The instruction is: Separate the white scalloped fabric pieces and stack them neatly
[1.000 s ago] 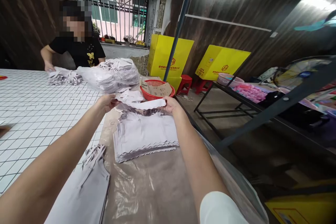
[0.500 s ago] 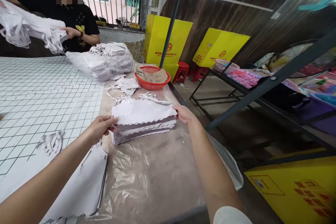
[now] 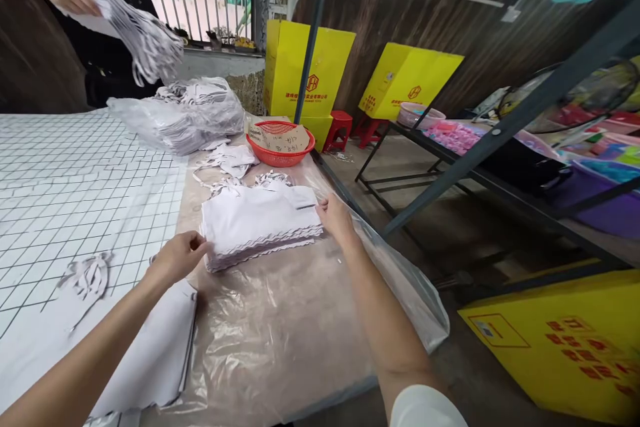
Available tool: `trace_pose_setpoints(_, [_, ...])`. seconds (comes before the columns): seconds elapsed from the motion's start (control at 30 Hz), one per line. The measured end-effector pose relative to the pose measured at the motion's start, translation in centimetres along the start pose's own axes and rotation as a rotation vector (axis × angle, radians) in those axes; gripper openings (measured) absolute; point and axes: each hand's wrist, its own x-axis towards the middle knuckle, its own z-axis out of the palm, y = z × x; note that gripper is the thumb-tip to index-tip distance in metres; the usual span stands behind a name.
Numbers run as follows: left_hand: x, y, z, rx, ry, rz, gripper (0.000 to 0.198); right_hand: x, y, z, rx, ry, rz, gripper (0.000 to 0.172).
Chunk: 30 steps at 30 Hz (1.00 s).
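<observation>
A stack of white fabric pieces (image 3: 260, 220) with wavy front edges lies on the plastic-covered table. At its left front corner my left hand (image 3: 183, 255) is closed, thumb and forefinger pinching the fabric edge. My right hand (image 3: 336, 219) is closed at the right end, fingertips on the edge of the top piece, where a small flap is folded over. Loose strips of fabric (image 3: 273, 178) bunch up behind the stack. Under my left forearm lies another white fabric pile (image 3: 155, 347), with a tangle of strips (image 3: 93, 277) beside it.
A clear plastic bag of white fabric (image 3: 200, 113) and a red basket (image 3: 280, 157) holding cardboard stand farther back. A co-worker's hand (image 3: 75, 0) holds striped-looking white fabric across the gridded table (image 3: 90, 173). A slanted metal post (image 3: 450, 167) and yellow boxes (image 3: 565, 340) are at right.
The top piece, held raised along its front edge before, now lies down on the stack. Its right end shows a folded flap. The co-worker's fabric has swung to the right and hangs down.
</observation>
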Motion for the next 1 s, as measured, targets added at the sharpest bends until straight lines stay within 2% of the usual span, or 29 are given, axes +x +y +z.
trace_pose_setpoints(0.07, [0.3, 0.5, 0.3, 0.226, 0.247, 0.166, 0.024, -0.9, -0.9, 0.2, -0.185, 0.06, -0.193, 0.01])
trace_pose_setpoints(0.13, [1.0, 1.8, 1.1, 0.317, 0.414, 0.417, 0.025, -1.7, -1.9, 0.8, -0.412, 0.061, -0.442, 0.017])
trace_pose_setpoints(0.2, [2.1, 3.5, 2.6, 0.33, 0.441, 0.639, 0.03, -1.9, -2.7, 1.6, -0.566, 0.023, -0.593, 0.025])
trace_pose_setpoints(0.27, [3.4, 5.0, 4.5, 0.364, 0.404, 0.753, 0.036, -1.6, -3.1, 2.4, -0.629, -0.008, -0.62, 0.026])
trace_pose_setpoints(0.37, [5.1, 5.9, 7.1, 0.48, 0.315, 0.76, 0.046, 0.1, -2.9, 3.1, -0.575, -0.047, -0.558, 0.009])
trace_pose_setpoints(0.47, [5.8, 5.5, 8.5, 0.583, 0.26, 0.722, 0.054, 3.0, -2.1, 2.7, -0.442, -0.023, -0.441, 0.013])
trace_pose_setpoints(0.57, [5.8, 4.9, 8.7, 0.644, 0.257, 0.706, 0.056, 5.4, -1.6, 1.8, -0.414, 0.096, -0.305, 0.022])
trace_pose_setpoints(0.63, [5.7, 4.9, 8.4, 0.657, 0.236, 0.691, 0.058, 5.6, -1.8, 1.8, -0.414, 0.228, -0.232, 0.028])
trace_pose_setpoints(0.7, [5.7, 5.2, 8.1, 0.652, 0.21, 0.689, 0.059, 4.7, -2.3, 2.7, -0.412, 0.293, -0.325, 0.034])
trace_pose_setpoints(0.73, [5.8, 5.3, 8.0, 0.648, 0.204, 0.69, 0.059, 3.9, -2.7, 3.5, -0.414, 0.257, -0.453, 0.036])
trace_pose_setpoints(0.8, [6.0, 5.5, 7.9, 0.644, 0.202, 0.694, 0.06, 2.4, -3.4, 5.3, -0.419, 0.07, -0.758, 0.038])
trace_pose_setpoints(0.83, [6.0, 5.5, 7.9, 0.646, 0.204, 0.694, 0.06, 1.9, -3.6, 6.0, -0.424, -0.041, -0.859, 0.039])
trace_pose_setpoints(0.87, [6.1, 5.5, 7.8, 0.65, 0.202, 0.692, 0.06, 1.8, -3.6, 6.6, -0.428, -0.126, -0.897, 0.04])
trace_pose_setpoints(0.93, [6.1, 5.3, 7.9, 0.656, 0.196, 0.687, 0.06, 2.5, -3.4, 6.9, -0.44, -0.193, -0.798, 0.042])
trace_pose_setpoints(1.0, [6.0, 5.1, 8.0, 0.652, 0.184, 0.685, 0.06, 4.2, -2.8, 6.5, -0.448, -0.227, -0.571, 0.044])
